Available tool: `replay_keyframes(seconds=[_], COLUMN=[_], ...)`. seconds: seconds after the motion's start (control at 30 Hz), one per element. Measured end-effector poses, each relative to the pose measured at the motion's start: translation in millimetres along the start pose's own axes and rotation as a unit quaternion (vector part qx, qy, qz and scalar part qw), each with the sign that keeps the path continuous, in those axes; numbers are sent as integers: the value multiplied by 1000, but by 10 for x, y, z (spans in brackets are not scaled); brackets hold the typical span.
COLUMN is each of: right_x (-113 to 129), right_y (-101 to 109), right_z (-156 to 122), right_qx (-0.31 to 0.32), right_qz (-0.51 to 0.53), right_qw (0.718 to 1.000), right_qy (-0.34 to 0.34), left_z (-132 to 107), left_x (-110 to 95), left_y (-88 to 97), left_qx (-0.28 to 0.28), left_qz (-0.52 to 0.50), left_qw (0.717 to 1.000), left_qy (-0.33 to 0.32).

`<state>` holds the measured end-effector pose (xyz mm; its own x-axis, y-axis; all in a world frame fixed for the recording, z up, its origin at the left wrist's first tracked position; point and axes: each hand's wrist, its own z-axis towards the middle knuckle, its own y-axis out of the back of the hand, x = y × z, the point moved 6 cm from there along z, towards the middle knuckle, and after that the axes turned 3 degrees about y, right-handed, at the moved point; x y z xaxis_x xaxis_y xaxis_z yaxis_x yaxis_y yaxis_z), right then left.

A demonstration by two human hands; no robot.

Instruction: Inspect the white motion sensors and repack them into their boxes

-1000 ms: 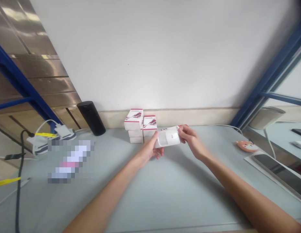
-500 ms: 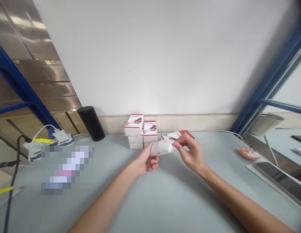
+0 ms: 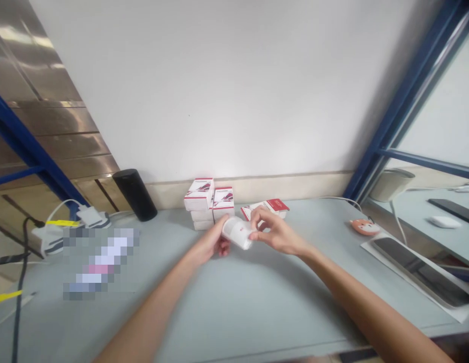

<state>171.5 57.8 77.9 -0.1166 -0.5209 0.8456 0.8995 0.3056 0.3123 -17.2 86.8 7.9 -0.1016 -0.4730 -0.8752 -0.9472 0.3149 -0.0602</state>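
Above the middle of the desk, a white rounded plastic device (image 3: 240, 234) that looks like a motion sensor is held between both hands. A small red mark shows on its face, and a greyish curved panel lies at its left end. My left hand (image 3: 216, 241) wraps round that left end, its fingers curled and partly hidden. With thumb and fingers, my right hand (image 3: 274, 229) pinches the right end. Just behind stand stacked white-and-red boxes (image 3: 199, 195). Another red-and-white box (image 3: 275, 205) lies behind my right hand, partly covered by it.
A black cylinder (image 3: 135, 194) stands at the back left, near a power strip (image 3: 94, 219) with plugs and cables. To the right are an orange animal-shaped item (image 3: 364, 227) and a dark flat panel (image 3: 419, 269) on white sheet. Blue frame posts (image 3: 400, 111) flank the desk.
The device has turned so its marked face shows, and both hands have moved slightly left and down in view with it. The whole view has shifted a little to the right.
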Motion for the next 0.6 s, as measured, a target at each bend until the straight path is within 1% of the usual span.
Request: replay_keyframes(seconds=[0.07,0.13,0.2,0.23,0.3,0.37,0.43,0.47,0.5,0.53,0.57,0.6], right_x=[-86,-119,-72,-32,42,76,65,42,8,-36,-89,-151], right_y=[-38,-143,-260,-300,-324,-266,-96,38,206,402,610,815], right_z=[-27,-76,-112,-114,-87,-37,29,63,89,101,92,61], right_qx=[58,136,194,204,186,144,77,29,-32,-104,-179,-251], right_qz=[61,114,158,175,193,194,193,192,185,169,142,105], right_qw=[994,978,962,959,962,970,978,981,982,980,973,962], right_qy=[-68,-112,-107,-92,-56,-37,-31,-28,-22,-12,1,13], left_z=[-50,-133,-234,-285,-370,-425,-482,-497,-486,-438,-357,-257], left_x=[-51,-116,-202,-255,-377,-529,-714,-800,-869,-914,-930,-927], left_y=[-50,-105,-112,-95,-30,46,94,66,-7,-124,-255,-384], left_qx=[-13,-36,-90,-123,-187,-237,-298,-320,-327,-317,-293,-267], left_qz=[11,17,26,33,46,57,94,140,198,268,318,348], left_qw=[999,997,991,985,970,948,901,870,840,814,801,798], left_qy=[-33,-66,-99,-115,-149,-204,-300,-347,-384,-407,-415,-414])
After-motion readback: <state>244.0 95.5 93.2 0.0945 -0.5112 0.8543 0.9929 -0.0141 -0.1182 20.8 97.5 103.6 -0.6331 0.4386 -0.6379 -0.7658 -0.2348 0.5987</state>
